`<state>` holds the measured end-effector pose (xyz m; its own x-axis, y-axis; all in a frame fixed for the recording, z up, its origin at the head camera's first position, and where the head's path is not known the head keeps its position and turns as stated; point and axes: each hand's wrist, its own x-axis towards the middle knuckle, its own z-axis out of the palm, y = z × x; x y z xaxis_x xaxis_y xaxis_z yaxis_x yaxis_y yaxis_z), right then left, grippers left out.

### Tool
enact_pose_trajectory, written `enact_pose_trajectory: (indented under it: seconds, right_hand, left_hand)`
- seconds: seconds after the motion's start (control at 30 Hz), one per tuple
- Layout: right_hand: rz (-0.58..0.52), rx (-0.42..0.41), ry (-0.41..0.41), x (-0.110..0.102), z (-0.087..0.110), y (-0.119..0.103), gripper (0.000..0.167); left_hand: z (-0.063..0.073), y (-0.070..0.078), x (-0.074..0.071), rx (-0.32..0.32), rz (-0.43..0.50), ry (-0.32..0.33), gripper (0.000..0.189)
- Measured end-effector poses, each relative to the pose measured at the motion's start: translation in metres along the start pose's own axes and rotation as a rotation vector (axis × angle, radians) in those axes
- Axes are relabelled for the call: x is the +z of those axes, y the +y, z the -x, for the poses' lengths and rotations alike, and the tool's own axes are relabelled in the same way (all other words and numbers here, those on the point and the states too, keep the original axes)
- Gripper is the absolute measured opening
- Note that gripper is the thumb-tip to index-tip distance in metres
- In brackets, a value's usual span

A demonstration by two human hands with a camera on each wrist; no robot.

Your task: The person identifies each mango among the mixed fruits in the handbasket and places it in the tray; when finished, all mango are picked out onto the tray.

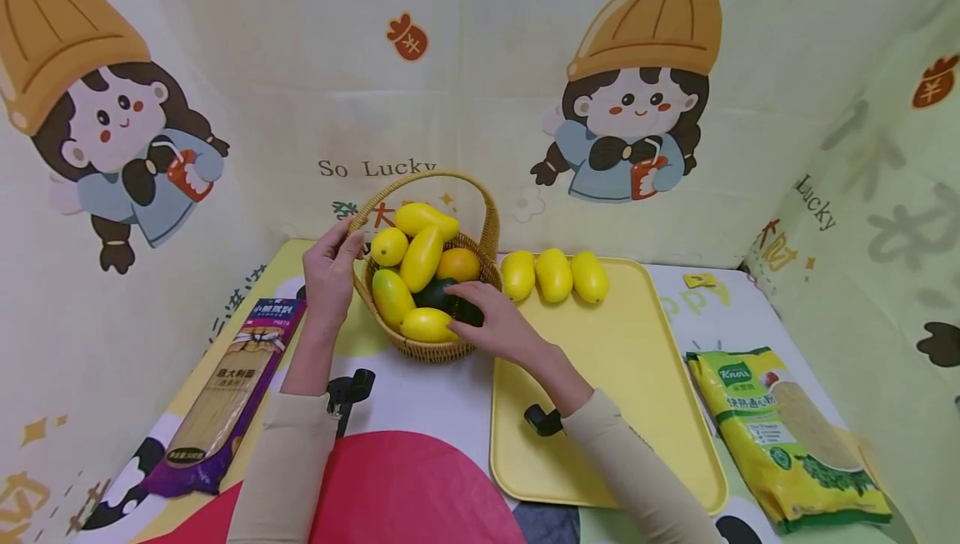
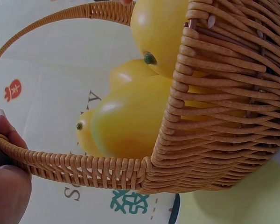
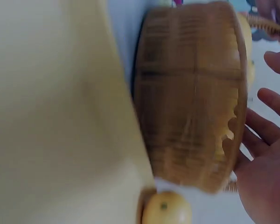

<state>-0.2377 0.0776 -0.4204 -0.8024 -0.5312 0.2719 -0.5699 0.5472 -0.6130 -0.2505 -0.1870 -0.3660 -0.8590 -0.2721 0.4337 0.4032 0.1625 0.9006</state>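
A woven basket (image 1: 438,351) with an arched handle holds several yellow mangoes (image 1: 422,259), an orange (image 1: 459,265) and a dark green fruit (image 1: 433,296). My left hand (image 1: 330,269) grips the left side of the handle; in the left wrist view the fingers of that hand (image 2: 9,184) wrap around the wicker. Over the basket's right front rim reaches my right hand (image 1: 498,319), its fingertips close to the dark fruit and the front mango (image 1: 427,326). The right wrist view shows this hand (image 3: 266,158) with fingers spread beside the rim, nothing visibly held.
Right of the basket lies a yellow tray (image 1: 600,411) with three mangoes (image 1: 554,276) along its far edge. A purple pasta pack (image 1: 232,386) is at the left, a yellow-green Knorr bag (image 1: 787,436) at the right. A patterned cloth wall (image 1: 480,111) stands behind.
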Motion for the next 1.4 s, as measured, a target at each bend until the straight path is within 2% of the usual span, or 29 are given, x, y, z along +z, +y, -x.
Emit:
enact_pose_trajectory:
  seconds: [0.13,0.37,0.6,0.73,0.9,1.03,1.23,1.4]
  right_hand:
    - [0.010,-0.037,-0.046,0.012,-0.004,-0.015,0.052]
    - [0.083,-0.045,-0.052,0.025,-0.013,-0.031,0.048]
    - [0.166,0.041,-0.106,0.027,-0.019,-0.039,0.049]
    - [0.150,0.087,-0.160,0.025,-0.024,-0.041,0.052]
    - [0.126,0.107,-0.203,0.024,-0.029,-0.038,0.055]
    - [0.096,0.102,-0.180,0.024,-0.029,-0.035,0.052]
    - [0.056,0.088,-0.082,0.023,-0.023,-0.031,0.052]
    - [0.052,0.086,-0.082,0.017,-0.016,-0.031,0.055]
  left_hand:
    - [0.000,-0.001,-0.001,0.000,-0.002,0.004,0.037]
    - [-0.001,0.000,-0.003,0.005,0.004,0.015,0.036]
    - [-0.001,0.002,-0.003,0.015,0.004,0.014,0.036]
    - [-0.001,0.003,-0.003,0.004,0.004,0.020,0.037]
    - [0.001,0.007,-0.002,-0.024,0.016,0.013,0.036]
    - [0.003,0.010,-0.001,-0.044,0.024,0.000,0.037]
    - [0.002,0.002,-0.001,-0.043,-0.010,0.006,0.040]
    - [0.003,0.004,-0.001,-0.029,0.005,0.003,0.039]
